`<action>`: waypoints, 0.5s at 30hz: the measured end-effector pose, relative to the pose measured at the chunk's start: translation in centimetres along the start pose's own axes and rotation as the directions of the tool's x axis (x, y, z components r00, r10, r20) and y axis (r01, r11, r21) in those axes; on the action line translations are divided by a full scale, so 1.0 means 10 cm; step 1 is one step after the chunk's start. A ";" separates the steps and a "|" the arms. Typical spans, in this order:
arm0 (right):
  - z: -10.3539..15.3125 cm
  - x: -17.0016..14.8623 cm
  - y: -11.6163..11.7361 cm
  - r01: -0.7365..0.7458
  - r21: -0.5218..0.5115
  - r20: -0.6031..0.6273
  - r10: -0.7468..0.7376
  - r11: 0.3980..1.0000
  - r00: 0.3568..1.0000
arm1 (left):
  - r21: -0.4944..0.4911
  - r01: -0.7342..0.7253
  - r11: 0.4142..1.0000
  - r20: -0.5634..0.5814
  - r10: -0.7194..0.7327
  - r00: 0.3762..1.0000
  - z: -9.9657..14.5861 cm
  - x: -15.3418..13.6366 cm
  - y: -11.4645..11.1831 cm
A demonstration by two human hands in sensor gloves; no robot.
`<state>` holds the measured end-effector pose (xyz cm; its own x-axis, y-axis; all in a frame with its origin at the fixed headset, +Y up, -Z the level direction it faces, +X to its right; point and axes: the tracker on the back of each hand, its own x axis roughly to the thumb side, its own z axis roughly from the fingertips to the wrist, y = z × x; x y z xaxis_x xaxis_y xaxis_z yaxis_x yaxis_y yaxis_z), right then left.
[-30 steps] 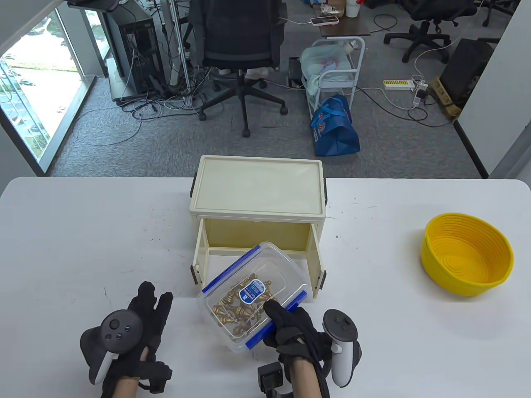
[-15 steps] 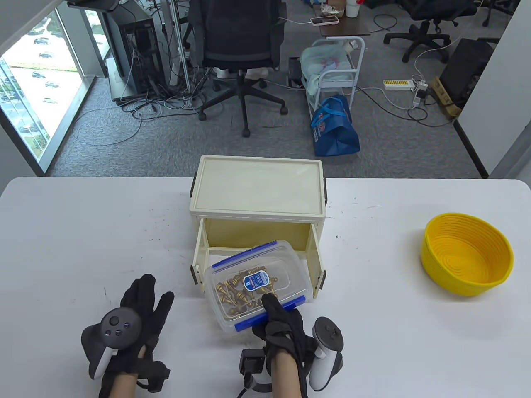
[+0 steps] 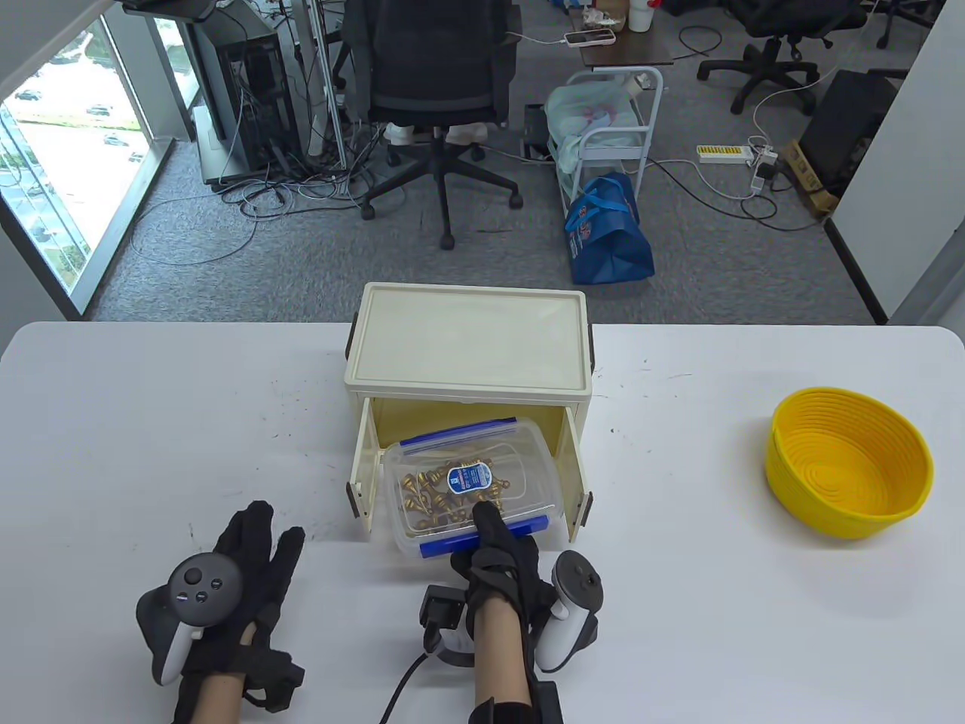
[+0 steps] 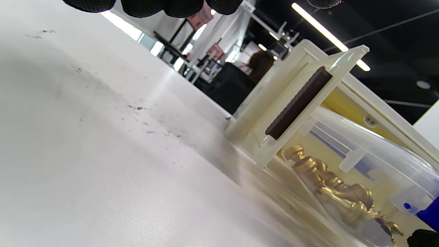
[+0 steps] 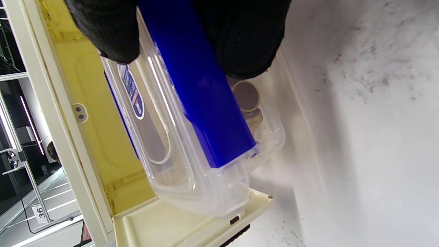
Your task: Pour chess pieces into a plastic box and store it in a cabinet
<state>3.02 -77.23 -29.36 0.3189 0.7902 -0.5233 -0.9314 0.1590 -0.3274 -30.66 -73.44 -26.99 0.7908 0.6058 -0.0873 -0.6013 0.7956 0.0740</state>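
A clear plastic box (image 3: 471, 486) with blue lid clasps holds several gold chess pieces (image 3: 445, 494). It lies partly inside the open cream cabinet (image 3: 467, 347), its near end sticking out between the two open doors. My right hand (image 3: 494, 554) grips the box's near blue clasp (image 5: 199, 103), thumb on the lid. My left hand (image 3: 241, 573) rests flat on the table left of the cabinet, fingers spread, holding nothing. The left wrist view shows the left door's edge (image 4: 298, 99) and the chess pieces (image 4: 336, 192) through the box wall.
A yellow bowl (image 3: 848, 460) stands at the right of the white table (image 3: 151, 422). The cabinet doors (image 3: 363, 467) stand open toward me on both sides of the box. Office chairs, a cart and cables lie on the floor beyond the table.
My right hand has turned the box straight and pushed it away from me, into the cabinet opening. The left hand has stayed almost still on the table.
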 end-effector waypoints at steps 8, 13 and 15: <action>-0.16 0.08 0.13 0.041 -0.014 -0.007 -0.041 0.999 0.999 | -0.005 -0.018 1.000 -0.016 0.018 1.000 0.00 0.00 0.01; -0.24 0.13 0.23 0.048 -0.021 -0.002 -0.048 0.999 0.999 | -0.017 -0.014 1.000 -0.040 0.013 0.999 -0.03 -0.03 0.00; -0.27 0.16 0.28 0.066 -0.024 -0.005 -0.067 0.998 0.998 | -0.023 -0.015 1.000 -0.039 0.014 0.999 -0.03 -0.03 -0.01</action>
<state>1.40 -77.14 -33.20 0.3810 0.7750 -0.5042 -0.9037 0.1971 -0.3800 -30.87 -73.70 -27.24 0.7772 0.6169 -0.1244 -0.6157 0.7862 0.0522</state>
